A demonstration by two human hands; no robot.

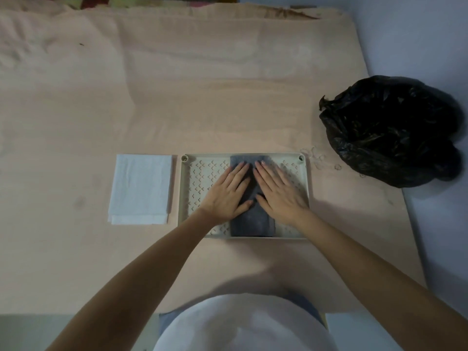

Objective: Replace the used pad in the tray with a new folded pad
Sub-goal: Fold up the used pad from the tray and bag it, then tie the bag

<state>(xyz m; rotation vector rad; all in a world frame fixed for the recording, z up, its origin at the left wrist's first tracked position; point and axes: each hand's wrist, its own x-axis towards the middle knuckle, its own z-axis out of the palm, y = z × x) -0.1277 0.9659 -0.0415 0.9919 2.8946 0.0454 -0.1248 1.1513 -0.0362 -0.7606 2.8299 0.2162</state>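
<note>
Both hands (228,191) (277,192) press flat the grey pad (252,224), lengthwise front-to-back.

surface: peach cloth (177,97), creased | wall: pale blue (417,34), right | light: dim

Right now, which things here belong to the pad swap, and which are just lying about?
In the job: tray; grey pad in it, under left hand and right hand; white folded pad beside the tray.

Lying about: black bag, possibly for waste; peach sheet.
</note>
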